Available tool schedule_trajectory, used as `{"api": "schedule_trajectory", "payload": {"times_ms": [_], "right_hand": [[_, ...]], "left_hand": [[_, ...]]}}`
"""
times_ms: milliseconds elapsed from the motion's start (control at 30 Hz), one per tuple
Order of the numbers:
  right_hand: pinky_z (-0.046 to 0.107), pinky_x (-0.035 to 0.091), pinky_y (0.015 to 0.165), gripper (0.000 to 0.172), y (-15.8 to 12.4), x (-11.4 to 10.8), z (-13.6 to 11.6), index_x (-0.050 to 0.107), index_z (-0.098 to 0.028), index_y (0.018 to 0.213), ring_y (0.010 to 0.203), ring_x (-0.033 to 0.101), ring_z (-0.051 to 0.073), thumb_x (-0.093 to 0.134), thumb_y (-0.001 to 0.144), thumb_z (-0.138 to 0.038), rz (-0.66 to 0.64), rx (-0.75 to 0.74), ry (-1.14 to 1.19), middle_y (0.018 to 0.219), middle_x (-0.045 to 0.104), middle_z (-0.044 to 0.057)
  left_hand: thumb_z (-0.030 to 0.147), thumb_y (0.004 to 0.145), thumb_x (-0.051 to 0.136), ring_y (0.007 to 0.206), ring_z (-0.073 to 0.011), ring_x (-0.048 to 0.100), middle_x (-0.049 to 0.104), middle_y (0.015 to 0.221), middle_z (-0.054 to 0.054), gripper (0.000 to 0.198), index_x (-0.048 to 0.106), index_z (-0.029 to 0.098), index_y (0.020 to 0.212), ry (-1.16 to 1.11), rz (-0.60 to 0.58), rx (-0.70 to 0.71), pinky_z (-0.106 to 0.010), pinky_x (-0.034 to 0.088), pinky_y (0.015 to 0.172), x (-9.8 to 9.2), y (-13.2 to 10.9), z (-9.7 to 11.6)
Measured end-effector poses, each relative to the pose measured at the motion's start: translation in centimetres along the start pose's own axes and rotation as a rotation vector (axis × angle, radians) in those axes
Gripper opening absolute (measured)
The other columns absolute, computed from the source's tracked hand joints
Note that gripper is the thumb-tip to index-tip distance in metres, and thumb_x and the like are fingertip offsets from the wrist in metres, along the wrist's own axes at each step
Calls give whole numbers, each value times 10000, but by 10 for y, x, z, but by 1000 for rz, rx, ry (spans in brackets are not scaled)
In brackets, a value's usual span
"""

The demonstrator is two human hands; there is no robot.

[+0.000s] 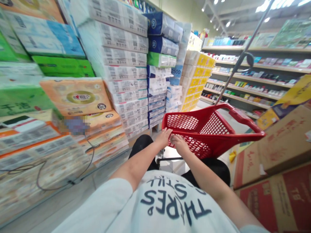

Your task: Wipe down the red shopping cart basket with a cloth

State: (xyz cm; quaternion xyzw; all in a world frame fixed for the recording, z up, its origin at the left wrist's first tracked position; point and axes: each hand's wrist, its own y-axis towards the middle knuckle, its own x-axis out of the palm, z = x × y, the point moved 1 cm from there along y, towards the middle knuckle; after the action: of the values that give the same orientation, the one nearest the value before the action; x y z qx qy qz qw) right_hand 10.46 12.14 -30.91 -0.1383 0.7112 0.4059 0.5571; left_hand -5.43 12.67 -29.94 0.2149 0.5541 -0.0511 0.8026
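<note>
A red plastic shopping cart [213, 139] with mesh walls stands right in front of my knees, its handle pointing to the right. My left hand [165, 136] is closed over the cart's rim at the near left corner. Just beside it, my right hand [179, 143] lies against the mesh side below the rim, fingers bent together. A small pale bit shows at its fingertips, too small to name. The two hands almost touch. The cart's basket is seen only in part behind its near wall.
Tall stacks of wrapped tissue packs [126, 55] rise on the left, with orange tissue packs [77, 97] nearer and a loose cable [89, 145]. Cardboard boxes [284, 142] are piled at the right. Stocked shelves [257, 74] stand behind a slanting metal pole [239, 61].
</note>
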Motion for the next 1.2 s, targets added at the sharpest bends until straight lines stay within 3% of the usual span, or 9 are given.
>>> {"api": "schedule_trajectory", "payload": {"times_ms": [100,267,433,633,833,967,1200], "right_hand": [[307,510,874,249,-6,5,-1,703,-232,939,1073,526,208,485,885,-124,-63,47,1,1143,635,64],[362,432,1037,314,-1,0,0,663,-216,1101,1235,425,215,428,909,-136,86,-29,-1,1298,553,69],[325,502,936,297,-9,7,1,693,-250,1033,1141,500,211,446,905,-146,-37,47,-29,1208,614,51],[363,420,1055,411,-10,-1,0,558,-203,1287,1246,414,232,411,911,-128,87,7,-127,1349,512,96],[316,539,806,340,-14,-4,2,612,-241,1199,1080,527,232,427,922,-171,-22,35,-193,1254,566,104],[358,463,963,330,-12,-8,6,615,-199,1193,1140,518,232,400,943,-179,55,-32,-209,1258,592,96],[485,298,1112,411,-10,0,27,545,-225,1296,1359,368,230,468,905,-125,-38,-221,-271,1409,505,56]], "left_hand": [[67,805,439,1440,-242,198,378,1491,-108,627,320,141,1416,5,-8,6,-435,222,1178,2,0,-1],[60,827,397,1444,-235,183,372,1493,-127,610,303,124,1426,61,26,29,-442,224,1176,5,0,-2],[82,821,394,1450,-255,148,326,1514,-146,639,265,89,1447,129,24,66,-455,229,1172,6,-4,0],[55,814,353,1454,-258,109,284,1532,-154,645,252,77,1451,208,54,71,-479,226,1167,10,-6,0],[65,799,391,1455,-256,108,283,1531,-159,673,232,66,1452,194,33,69,-462,221,1170,10,-5,1],[66,810,376,1454,-257,112,299,1526,-153,651,245,68,1448,184,42,63,-464,215,1172,8,-6,1],[55,812,366,1453,-257,118,314,1520,-147,649,249,72,1450,191,47,68,-463,213,1175,10,-3,-1]]}}
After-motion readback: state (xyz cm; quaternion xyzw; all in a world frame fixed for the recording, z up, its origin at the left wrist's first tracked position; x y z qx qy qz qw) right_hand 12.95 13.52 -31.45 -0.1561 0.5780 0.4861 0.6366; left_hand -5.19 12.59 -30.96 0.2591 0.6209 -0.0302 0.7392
